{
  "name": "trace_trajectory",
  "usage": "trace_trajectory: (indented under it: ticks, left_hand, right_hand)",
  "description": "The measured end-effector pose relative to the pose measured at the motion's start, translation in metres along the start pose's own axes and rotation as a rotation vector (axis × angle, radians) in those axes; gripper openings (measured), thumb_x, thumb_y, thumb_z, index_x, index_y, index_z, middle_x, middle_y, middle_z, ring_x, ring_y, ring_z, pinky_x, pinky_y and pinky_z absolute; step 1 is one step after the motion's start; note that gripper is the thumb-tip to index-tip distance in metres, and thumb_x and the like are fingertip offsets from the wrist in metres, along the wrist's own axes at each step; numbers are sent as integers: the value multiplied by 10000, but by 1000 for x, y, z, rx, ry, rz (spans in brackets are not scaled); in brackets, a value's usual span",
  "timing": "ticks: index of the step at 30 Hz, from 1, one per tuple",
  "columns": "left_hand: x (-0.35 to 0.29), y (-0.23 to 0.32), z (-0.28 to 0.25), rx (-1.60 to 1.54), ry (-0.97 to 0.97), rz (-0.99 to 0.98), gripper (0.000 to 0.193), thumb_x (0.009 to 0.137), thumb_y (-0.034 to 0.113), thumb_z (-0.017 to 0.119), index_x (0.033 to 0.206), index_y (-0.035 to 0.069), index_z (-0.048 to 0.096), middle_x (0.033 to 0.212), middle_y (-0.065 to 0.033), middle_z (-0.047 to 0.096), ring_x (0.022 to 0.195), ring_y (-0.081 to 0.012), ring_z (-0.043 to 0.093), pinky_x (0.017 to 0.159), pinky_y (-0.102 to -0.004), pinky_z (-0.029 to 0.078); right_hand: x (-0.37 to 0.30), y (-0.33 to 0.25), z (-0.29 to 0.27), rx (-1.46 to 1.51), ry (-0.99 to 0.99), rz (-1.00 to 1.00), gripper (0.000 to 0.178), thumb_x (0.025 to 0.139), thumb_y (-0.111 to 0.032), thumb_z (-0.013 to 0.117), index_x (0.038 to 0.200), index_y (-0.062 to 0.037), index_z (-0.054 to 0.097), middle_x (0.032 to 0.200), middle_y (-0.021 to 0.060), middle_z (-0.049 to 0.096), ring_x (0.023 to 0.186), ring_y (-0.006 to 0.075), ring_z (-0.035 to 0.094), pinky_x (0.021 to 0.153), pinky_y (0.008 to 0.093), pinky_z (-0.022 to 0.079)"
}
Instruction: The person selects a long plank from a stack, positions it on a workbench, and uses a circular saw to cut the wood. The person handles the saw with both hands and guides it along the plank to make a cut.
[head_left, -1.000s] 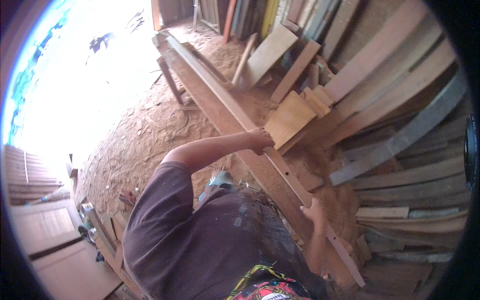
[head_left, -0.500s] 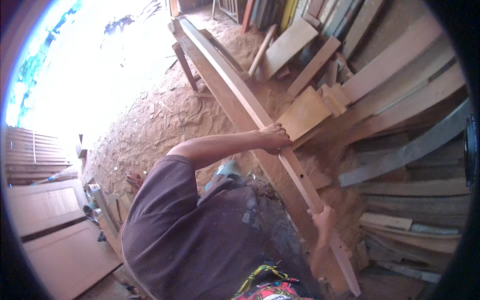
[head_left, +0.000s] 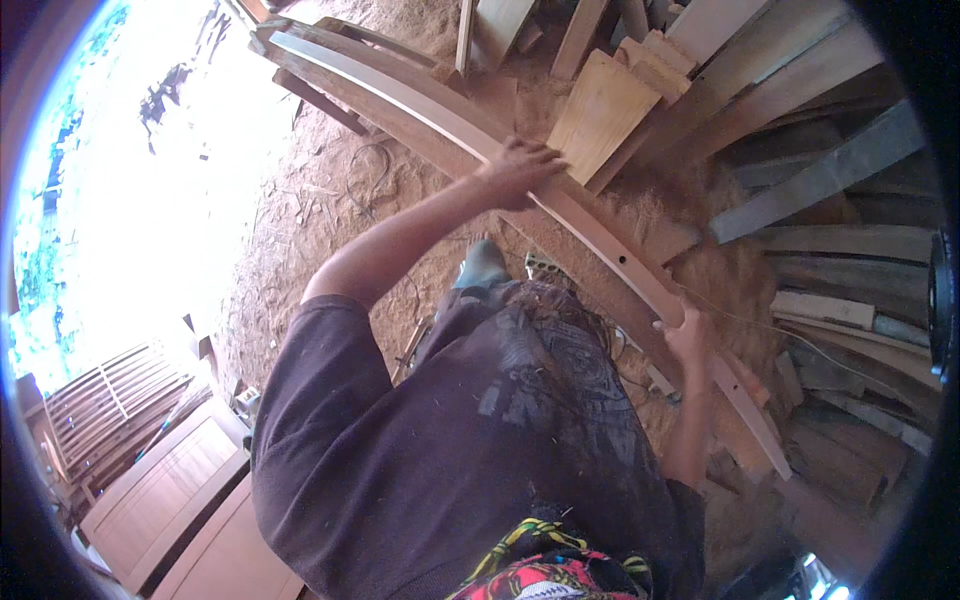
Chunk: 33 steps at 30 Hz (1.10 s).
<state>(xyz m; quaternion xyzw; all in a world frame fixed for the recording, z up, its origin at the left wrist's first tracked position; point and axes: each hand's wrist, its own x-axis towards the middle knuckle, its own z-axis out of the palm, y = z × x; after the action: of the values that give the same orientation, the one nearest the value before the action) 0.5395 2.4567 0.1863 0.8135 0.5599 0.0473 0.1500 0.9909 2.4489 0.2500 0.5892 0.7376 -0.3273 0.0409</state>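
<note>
A long pale wooden beam (head_left: 592, 228) with a few dark round holes lies along a brown plank bench (head_left: 420, 145), running from the far left to the near right. Draped over the beam's middle is my left hand (head_left: 522, 170), slightly blurred, its fingers bent across the far edge. My right hand (head_left: 690, 338) grips the beam closer to its near end, thumb on the near side and the other fingers mostly hidden. Between the two hands, one hole shows in the beam's side.
Sawdust covers the ground (head_left: 330, 190). Beyond the bench lie a yellowish board (head_left: 603, 118) and several stacked planks (head_left: 800, 90), with a grey curved piece (head_left: 820, 175) at the right. Panelled wooden doors (head_left: 165, 470) lie at the lower left. My boot (head_left: 484, 264) stands beside the bench.
The view has turned, so the beam now slants more across the picture. Both hands remain on the beam; the left fingers look flatter over it than before.
</note>
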Motion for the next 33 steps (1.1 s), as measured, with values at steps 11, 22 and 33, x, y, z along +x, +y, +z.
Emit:
trace_trajectory:
  ticks: [11, 22, 33]
  left_hand:
    - [-14, -42, -1, -166, 36, 43, 495, 756, 287, 874, 1183, 85, 725, 1138, -177, 729, 1081, -412, 667, 924, -515, 522]
    - [-24, -27, -8, 59, 48, -33, 609, 805, 316, 840, 1358, 157, 640, 1301, -135, 689, 1247, -374, 607, 1082, -537, 432]
    - [-80, 18, 16, 85, -125, -183, 1185, 623, 312, 969, 1624, 247, 338, 1677, -31, 360, 1493, -355, 348, 1161, -610, 342]
  right_hand:
    - [5, 16, 6, 197, -95, 30, 514, 817, -197, 861, 1275, -41, 688, 1099, 174, 761, 1004, 262, 722, 905, 405, 565]
    - [12, 15, 17, -79, 136, -13, 546, 801, -129, 836, 1325, -177, 692, 1187, 133, 743, 1139, 354, 687, 1020, 482, 528]
    - [-67, 2, 97, -182, 522, -105, 671, 813, -69, 722, 1447, -159, 522, 1478, 86, 477, 1363, 345, 501, 1076, 533, 418]
